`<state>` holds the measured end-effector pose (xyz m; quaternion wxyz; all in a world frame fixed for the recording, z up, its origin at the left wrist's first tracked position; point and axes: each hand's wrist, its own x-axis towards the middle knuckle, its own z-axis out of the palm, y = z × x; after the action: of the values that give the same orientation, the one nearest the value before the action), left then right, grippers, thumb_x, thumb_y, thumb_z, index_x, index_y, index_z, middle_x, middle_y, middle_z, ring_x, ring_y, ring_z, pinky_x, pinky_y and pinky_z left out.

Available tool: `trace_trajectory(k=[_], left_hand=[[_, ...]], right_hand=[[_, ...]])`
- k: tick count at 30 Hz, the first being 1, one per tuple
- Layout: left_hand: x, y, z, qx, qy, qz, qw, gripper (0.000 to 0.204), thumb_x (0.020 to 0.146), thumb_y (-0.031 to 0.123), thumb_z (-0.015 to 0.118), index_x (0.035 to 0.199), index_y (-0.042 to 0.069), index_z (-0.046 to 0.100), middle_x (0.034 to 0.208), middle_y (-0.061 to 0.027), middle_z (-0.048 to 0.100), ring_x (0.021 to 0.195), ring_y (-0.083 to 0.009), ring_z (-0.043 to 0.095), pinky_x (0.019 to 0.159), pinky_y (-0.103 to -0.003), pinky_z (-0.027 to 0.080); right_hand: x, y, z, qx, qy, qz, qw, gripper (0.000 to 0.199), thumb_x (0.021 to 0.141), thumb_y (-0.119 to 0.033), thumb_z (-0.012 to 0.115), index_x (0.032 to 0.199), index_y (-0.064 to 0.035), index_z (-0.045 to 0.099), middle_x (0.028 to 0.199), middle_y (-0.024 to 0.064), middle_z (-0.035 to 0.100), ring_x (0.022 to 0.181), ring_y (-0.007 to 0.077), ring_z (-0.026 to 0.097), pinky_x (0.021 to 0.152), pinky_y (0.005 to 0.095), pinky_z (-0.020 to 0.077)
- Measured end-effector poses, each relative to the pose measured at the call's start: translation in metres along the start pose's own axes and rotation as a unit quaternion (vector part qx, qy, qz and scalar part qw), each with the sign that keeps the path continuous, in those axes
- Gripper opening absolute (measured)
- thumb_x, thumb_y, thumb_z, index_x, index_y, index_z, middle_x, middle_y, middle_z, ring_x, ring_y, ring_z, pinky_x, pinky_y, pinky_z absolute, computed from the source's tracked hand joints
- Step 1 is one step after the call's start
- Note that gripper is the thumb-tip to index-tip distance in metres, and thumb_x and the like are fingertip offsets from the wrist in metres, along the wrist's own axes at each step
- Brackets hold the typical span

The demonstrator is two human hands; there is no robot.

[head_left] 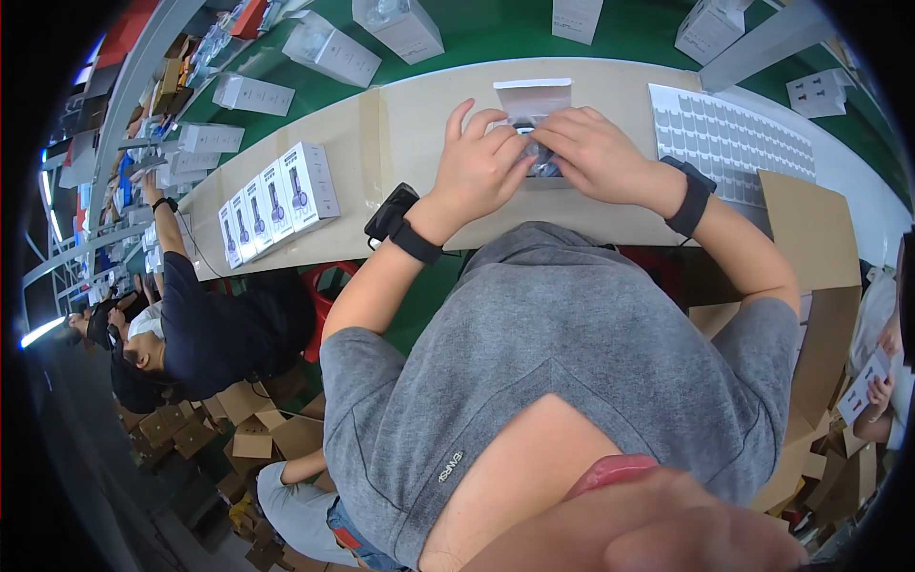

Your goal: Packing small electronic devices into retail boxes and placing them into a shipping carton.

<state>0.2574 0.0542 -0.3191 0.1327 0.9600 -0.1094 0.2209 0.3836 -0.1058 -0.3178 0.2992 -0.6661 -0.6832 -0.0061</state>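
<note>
Can't fully see into open box (pixel 534 93), blocked by left hand (pixel 484 160) and right hand (pixel 602 157). Looks white-flapped, dark stuff in clear plastic (pixel 544 162) inside. Sits on table (pixel 419 124), between hands. Can't tell grip from touch; see right fingers bunched, left partly spread. Count one open box, five closed boxes (pixel 305 188) in a row, one label sheet (pixel 732 138).

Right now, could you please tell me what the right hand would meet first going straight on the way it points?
The right hand points leftward, so probably the left hand, facing it across the open box; depth there is unclear.
</note>
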Motion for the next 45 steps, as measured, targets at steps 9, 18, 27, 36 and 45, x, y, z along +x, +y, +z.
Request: trace_trajectory(k=[9, 18, 27, 36, 45], left_hand=[[0.004, -0.001, -0.009, -0.035, -0.036, 0.034, 0.998, 0.007, 0.073, 0.018, 0.062, 0.078, 0.012, 0.062, 0.078, -0.0012, 0.056, 0.090, -0.0221, 0.051, 0.096, -0.047, 0.028], [0.034, -0.002, -0.013, 0.103, -0.211, 0.128, 0.964, 0.007, 0.067, 0.012, 0.060, 0.072, 0.012, 0.066, 0.076, -0.0044, 0.059, 0.079, -0.0214, 0.056, 0.065, -0.032, 0.047], [0.069, -0.030, -0.014, 0.138, -0.370, 0.276, 0.876, 0.018, 0.064, 0.024, 0.066, 0.070, 0.008, 0.065, 0.071, -0.0053, 0.060, 0.074, -0.0230, 0.058, 0.059, -0.031, 0.048], [0.071, -0.041, 0.000, 0.058, -0.302, 0.315, 0.898, 0.035, 0.064, 0.039, 0.066, 0.079, 0.007, 0.062, 0.080, -0.0068, 0.055, 0.078, -0.0226, 0.054, 0.063, -0.033, 0.045], [0.071, -0.011, 0.003, 0.068, -0.225, 0.338, 0.911, 0.032, 0.071, 0.040, 0.062, 0.080, 0.010, 0.062, 0.087, -0.0036, 0.051, 0.091, -0.0186, 0.048, 0.068, -0.030, 0.040]], right_hand=[[-0.014, 0.006, -0.034, -0.063, -0.143, -0.081, 0.984, 0.015, 0.064, -0.007, 0.060, 0.077, -0.0015, 0.056, 0.103, 0.0121, 0.054, 0.101, 0.0273, 0.049, 0.082, 0.0361, 0.0389], [-0.012, 0.006, -0.023, -0.089, -0.082, -0.098, 0.988, 0.014, 0.065, -0.008, 0.060, 0.077, -0.0039, 0.056, 0.107, 0.0111, 0.054, 0.106, 0.0274, 0.047, 0.086, 0.0384, 0.0385], [-0.003, 0.005, -0.005, -0.065, -0.037, -0.085, 0.994, 0.018, 0.064, -0.010, 0.060, 0.081, -0.0054, 0.054, 0.108, 0.0106, 0.053, 0.106, 0.0282, 0.047, 0.089, 0.0396, 0.0371], [-0.020, 0.013, 0.000, -0.061, 0.066, -0.021, 0.996, 0.020, 0.066, -0.010, 0.061, 0.084, -0.0045, 0.056, 0.107, 0.0119, 0.053, 0.110, 0.0295, 0.045, 0.093, 0.0440, 0.0350], [-0.062, -0.002, -0.011, -0.031, 0.055, 0.013, 0.998, 0.019, 0.067, -0.007, 0.061, 0.085, -0.0029, 0.056, 0.104, 0.0117, 0.053, 0.108, 0.0297, 0.047, 0.098, 0.0462, 0.0338]])
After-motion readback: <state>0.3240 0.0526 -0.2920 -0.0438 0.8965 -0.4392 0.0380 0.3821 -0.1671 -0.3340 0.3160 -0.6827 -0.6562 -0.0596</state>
